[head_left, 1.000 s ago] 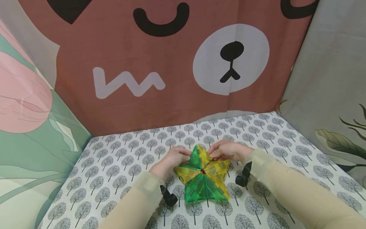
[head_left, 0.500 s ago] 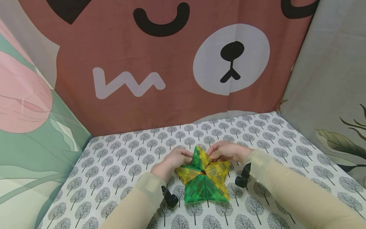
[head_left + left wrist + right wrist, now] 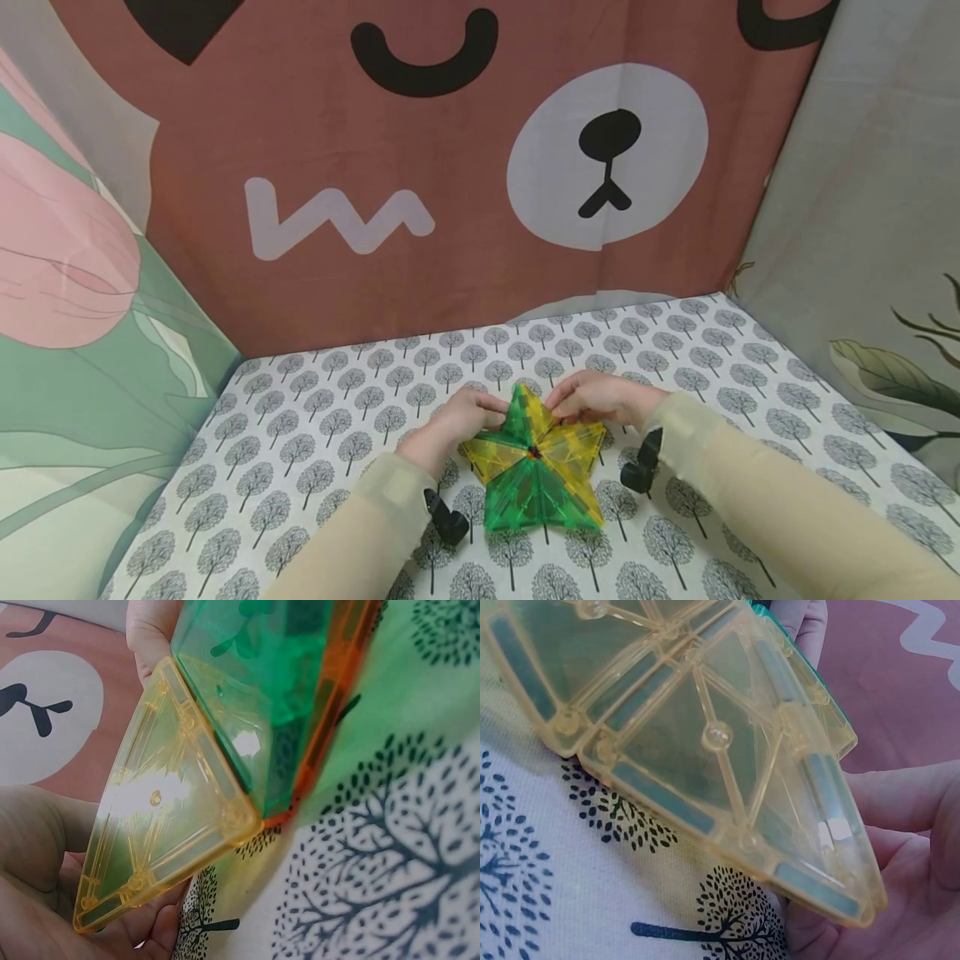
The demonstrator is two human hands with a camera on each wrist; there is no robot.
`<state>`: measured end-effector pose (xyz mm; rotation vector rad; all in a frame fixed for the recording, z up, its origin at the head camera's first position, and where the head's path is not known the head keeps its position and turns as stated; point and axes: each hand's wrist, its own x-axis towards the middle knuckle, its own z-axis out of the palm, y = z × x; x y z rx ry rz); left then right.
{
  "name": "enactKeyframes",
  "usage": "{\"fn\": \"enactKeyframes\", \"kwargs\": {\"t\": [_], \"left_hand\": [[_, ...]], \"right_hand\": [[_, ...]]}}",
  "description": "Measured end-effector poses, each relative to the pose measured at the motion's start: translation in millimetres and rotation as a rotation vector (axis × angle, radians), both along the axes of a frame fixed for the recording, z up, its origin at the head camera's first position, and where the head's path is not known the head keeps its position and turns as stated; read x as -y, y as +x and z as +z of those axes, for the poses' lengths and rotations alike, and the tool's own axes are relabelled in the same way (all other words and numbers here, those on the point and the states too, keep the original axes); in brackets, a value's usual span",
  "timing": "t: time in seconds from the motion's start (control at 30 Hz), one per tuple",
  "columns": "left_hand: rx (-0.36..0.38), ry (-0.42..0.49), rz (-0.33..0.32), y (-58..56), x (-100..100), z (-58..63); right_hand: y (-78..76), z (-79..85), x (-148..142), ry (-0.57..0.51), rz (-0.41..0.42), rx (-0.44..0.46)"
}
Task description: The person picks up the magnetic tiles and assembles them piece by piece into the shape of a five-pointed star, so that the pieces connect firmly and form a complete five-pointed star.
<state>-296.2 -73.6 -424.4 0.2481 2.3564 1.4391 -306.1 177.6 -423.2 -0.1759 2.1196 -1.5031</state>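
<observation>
A five-pointed star of see-through green and yellow magnetic tiles [image 3: 516, 498] lies on the tree-print cloth, a small dark spot at its centre. My left hand [image 3: 453, 421] holds its upper left side, fingertips against the green half of the top point. From the upper right my right hand [image 3: 600, 396] pinches the yellow half of that point. Close up in the left wrist view, a yellow triangular tile [image 3: 150, 817] covers part of the left fingers and meets a green tile [image 3: 240, 682]. Yellow tiles [image 3: 690, 742] fill the right wrist view, with right-hand fingers partly hidden behind their tip.
White cloth with black trees [image 3: 337, 408] covers the table. A reddish-brown hanging with a bear face [image 3: 465, 275] stands at the back. Floral hangings [image 3: 67, 250] border the left side, and a grey leaf-print one [image 3: 862, 275] the right.
The star has shifted very slightly right, its top point a little lower. Both hands have moved only slightly with it and keep the same hold.
</observation>
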Motion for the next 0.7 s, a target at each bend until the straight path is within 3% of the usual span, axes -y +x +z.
{"fn": "enactKeyframes", "kwargs": {"t": [0.33, 0.57, 0.7], "left_hand": [[0.026, 0.011, -0.009, -0.5, -0.1, 0.9], [0.016, 0.008, -0.026, 3.4, 5.4, 2.7], [0.008, 0.006, 0.013, 9.2, 17.8, 1.1]], "right_hand": [[-0.5, 0.2, 1.2, 0.045, -0.004, -0.015], [4.9, 4.1, -4.8, 0.021, 0.004, -0.027], [14.7, 10.4, -15.2, 0.072, -0.029, -0.057]]}}
